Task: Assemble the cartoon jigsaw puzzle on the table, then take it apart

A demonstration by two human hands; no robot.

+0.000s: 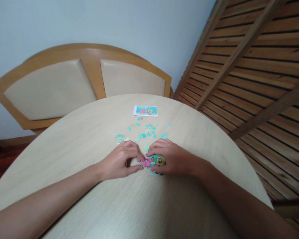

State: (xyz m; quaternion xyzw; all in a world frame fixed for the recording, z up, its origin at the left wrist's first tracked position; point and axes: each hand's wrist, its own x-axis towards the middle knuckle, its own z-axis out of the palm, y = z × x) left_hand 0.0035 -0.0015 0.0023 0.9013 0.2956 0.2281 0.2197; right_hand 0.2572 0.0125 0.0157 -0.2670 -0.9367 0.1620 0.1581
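A partly joined jigsaw puzzle (153, 160) lies flat on the round table, showing a pink figure on the left and a yellow one on the right. My left hand (123, 160) curves in from the left, its thumb and forefinger gripping the puzzle's left edge at the pink pieces (146, 162). From the right, my right hand (173, 157) arches over the yellow part, its fingertips at the top edge and thumb at the bottom, hiding the right end. Several loose turquoise puzzle pieces (144, 135) are scattered just beyond both hands.
A small picture card (146, 111) with the same cartoon figures lies towards the table's far side. Behind the round wooden table (89, 129) stands a bed headboard or seat back (91, 54) with cream panels. A slatted wooden screen (251, 66) rises at the right.
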